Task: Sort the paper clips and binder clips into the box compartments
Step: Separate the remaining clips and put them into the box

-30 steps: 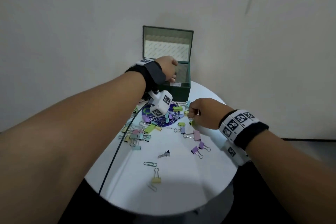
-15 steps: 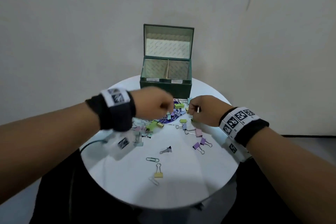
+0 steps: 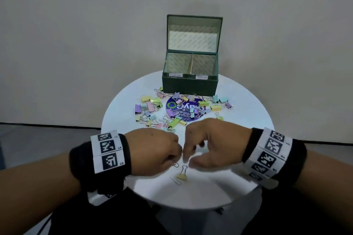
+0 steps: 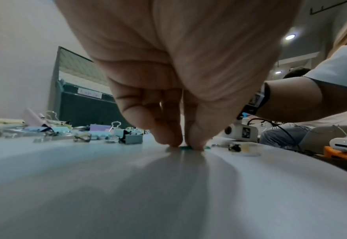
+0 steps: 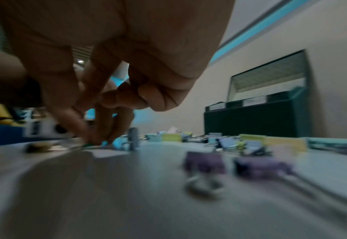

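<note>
The round white counter (image 3: 238,101) carries everything, and the dark green hinged cardboard box (image 3: 190,84) stands open at its far edge, two labelled compartments parted by a thin divider. From the head view neither compartment's floor shows, so what is sorted so far cannot be read; the job looks barely under way.

In front of the box lies the scatter of pastel binder clips (image 3: 152,108), many of them on or around a round purple printed disc (image 3: 183,109), all unsorted. Nearer than the pile, well away from the box, lie a small yellow binder clip with wire handles (image 3: 182,174) and a bare wire paper clip (image 3: 176,180) just beside it.

The left hand (image 3: 154,151) pinches down, thumb and forefinger, on a flat teal paper clip (image 4: 185,147) lying on the counter (its wire end peeks out under the fist in the head view). The right hand (image 3: 214,145) has its fingers curled towards the counter right next to it; the right wrist view is too blurred to say whether it holds anything.

Half a second earlier both hands were closer to the box, at the near edge of the pile; a second earlier the left hand was at the box mouth. The box and the pile lie as they did.
</note>
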A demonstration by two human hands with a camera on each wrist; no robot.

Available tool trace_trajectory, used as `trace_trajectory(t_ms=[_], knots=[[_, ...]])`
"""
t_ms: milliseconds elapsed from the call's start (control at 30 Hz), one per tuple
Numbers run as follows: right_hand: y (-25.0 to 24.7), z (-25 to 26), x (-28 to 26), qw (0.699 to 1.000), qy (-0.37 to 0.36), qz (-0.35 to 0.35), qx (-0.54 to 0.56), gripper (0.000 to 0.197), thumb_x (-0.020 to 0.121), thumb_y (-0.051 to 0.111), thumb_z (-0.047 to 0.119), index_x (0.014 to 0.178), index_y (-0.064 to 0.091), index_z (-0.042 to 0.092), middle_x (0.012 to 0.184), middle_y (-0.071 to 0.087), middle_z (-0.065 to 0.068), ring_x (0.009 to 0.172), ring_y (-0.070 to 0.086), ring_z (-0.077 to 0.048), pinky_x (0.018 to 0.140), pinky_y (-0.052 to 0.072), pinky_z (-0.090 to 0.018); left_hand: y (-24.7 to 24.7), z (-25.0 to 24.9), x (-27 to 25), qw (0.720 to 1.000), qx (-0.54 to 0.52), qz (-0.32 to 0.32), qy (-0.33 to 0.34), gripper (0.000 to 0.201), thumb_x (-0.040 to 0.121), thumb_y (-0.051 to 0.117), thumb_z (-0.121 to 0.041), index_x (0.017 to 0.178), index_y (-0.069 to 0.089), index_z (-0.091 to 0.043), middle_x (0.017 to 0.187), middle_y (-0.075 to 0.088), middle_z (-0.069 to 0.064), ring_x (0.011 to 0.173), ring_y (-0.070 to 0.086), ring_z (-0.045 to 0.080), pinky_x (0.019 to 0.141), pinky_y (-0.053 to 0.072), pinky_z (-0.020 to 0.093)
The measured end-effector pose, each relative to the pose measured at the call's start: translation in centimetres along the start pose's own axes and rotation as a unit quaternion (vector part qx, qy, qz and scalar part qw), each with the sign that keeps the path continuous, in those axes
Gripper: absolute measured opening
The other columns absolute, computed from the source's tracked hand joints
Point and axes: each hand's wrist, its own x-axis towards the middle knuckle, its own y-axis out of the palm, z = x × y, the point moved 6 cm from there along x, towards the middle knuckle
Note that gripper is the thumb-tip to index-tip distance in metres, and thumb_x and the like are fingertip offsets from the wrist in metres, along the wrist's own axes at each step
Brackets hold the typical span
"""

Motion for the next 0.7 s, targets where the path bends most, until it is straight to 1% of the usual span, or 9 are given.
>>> trace_trajectory(t_ms=[100, 200, 267, 333, 400, 467, 533, 600, 700], knots=[[2.4, 1.6, 0.2, 0.994, -0.033, 0.076, -0.073, 0.017, 0.083, 0.073, 0.036, 0.100, 0.077, 0.037, 0.089, 0.049, 0.023, 0.085, 0.052, 0.002, 0.072, 0.046, -0.024, 0.0, 0.9, -0.1, 1.000, -0.003, -0.018, -0.024, 0.031, 0.091, 0.036, -0.038, 0.085, 0.062, -0.022, 0.088, 0.055, -0.003, 0.075, 0.057, 0.020, 0.065, 0.053, 0.040], [2.6, 0.8, 0.7, 0.987, -0.012, 0.078, -0.138, 0.021, 0.086, 0.067, 0.039, 0.105, 0.075, 0.038, 0.099, 0.054, 0.013, 0.091, 0.056, -0.008, 0.076, 0.051, -0.033, -0.4, 2.6, -0.5, 0.997, -0.035, -0.036, -0.066, 0.017, 0.089, 0.046, -0.032, 0.084, 0.061, -0.025, 0.088, 0.055, -0.008, 0.078, 0.055, 0.016, 0.071, 0.052, 0.038], [2.3, 0.2, 0.8, 0.985, 0.013, 0.073, -0.155, 0.024, 0.086, 0.064, 0.037, 0.108, 0.072, 0.036, 0.105, 0.055, 0.010, 0.094, 0.057, -0.012, 0.078, 0.053, -0.037, -0.5, 3.4, -1.0, 0.994, -0.058, -0.037, -0.084, 0.010, 0.089, 0.055, -0.034, 0.092, 0.064, -0.029, 0.093, 0.056, -0.012, 0.085, 0.055, 0.010, 0.078, 0.050, 0.034], [2.3, 0.6, 0.8, 0.985, -0.001, 0.066, -0.158, 0.025, 0.085, 0.063, 0.040, 0.108, 0.069, 0.035, 0.106, 0.056, 0.011, 0.095, 0.058, -0.013, 0.078, 0.053, -0.037, -0.4, 3.6, -1.2, 0.994, -0.076, -0.033, -0.075, 0.018, 0.088, 0.062, -0.043, 0.102, 0.067, -0.032, 0.098, 0.058, -0.014, 0.090, 0.054, 0.006, 0.081, 0.048, 0.029], [2.8, 1.8, 0.8, 0.983, -0.037, 0.075, -0.166, 0.025, 0.086, 0.063, 0.047, 0.104, 0.069, 0.031, 0.104, 0.057, 0.009, 0.094, 0.058, -0.015, 0.075, 0.053, -0.037, 0.0, 3.4, -1.2, 0.994, -0.083, -0.026, -0.062, 0.026, 0.087, 0.066, -0.048, 0.107, 0.069, -0.032, 0.098, 0.059, -0.014, 0.091, 0.052, 0.006, 0.079, 0.045, 0.025], [3.8, 2.7, 1.0, 0.976, -0.056, 0.107, -0.183, 0.029, 0.088, 0.063, 0.050, 0.100, 0.070, 0.025, 0.102, 0.059, 0.004, 0.091, 0.059, -0.022, 0.072, 0.053, -0.038, 0.4, 3.3, -1.2, 0.992, -0.101, -0.044, -0.056, 0.021, 0.088, 0.063, -0.044, 0.101, 0.071, -0.030, 0.093, 0.060, -0.012, 0.088, 0.054, 0.008, 0.075, 0.041, 0.023], [4.5, 3.1, 1.4, 0.968, -0.054, 0.139, -0.200, 0.024, 0.091, 0.061, 0.043, 0.096, 0.071, 0.021, 0.099, 0.060, -0.001, 0.086, 0.058, -0.027, 0.069, 0.052, -0.040, 0.6, 3.2, -1.3, 0.992, -0.096, -0.062, -0.051, 0.021, 0.089, 0.056, -0.041, 0.093, 0.072, -0.028, 0.088, 0.062, -0.010, 0.084, 0.056, 0.012, 0.071, 0.043, 0.025], [4.7, 3.1, 1.8, 0.965, -0.055, 0.140, -0.214, 0.015, 0.092, 0.060, 0.031, 0.092, 0.070, 0.020, 0.095, 0.061, -0.004, 0.080, 0.057, -0.028, 0.067, 0.052, -0.041, 0.5, 3.1, -1.3, 0.994, -0.072, -0.069, -0.041, 0.021, 0.089, 0.052, -0.041, 0.089, 0.068, -0.027, 0.084, 0.061, -0.010, 0.081, 0.055, 0.014, 0.068, 0.046, 0.028], [4.6, 3.2, 1.9, 0.969, -0.050, 0.139, -0.198, 0.005, 0.088, 0.061, 0.025, 0.086, 0.065, 0.022, 0.092, 0.061, -0.002, 0.076, 0.057, -0.028, 0.063, 0.051, -0.039, 0.6, 2.9, -1.1, 0.996, -0.050, -0.065, -0.044, 0.018, 0.093, 0.044, -0.039, 0.089, 0.058, -0.029, 0.087, 0.057, -0.010, 0.083, 0.052, 0.013, 0.071, 0.046, 0.030]])
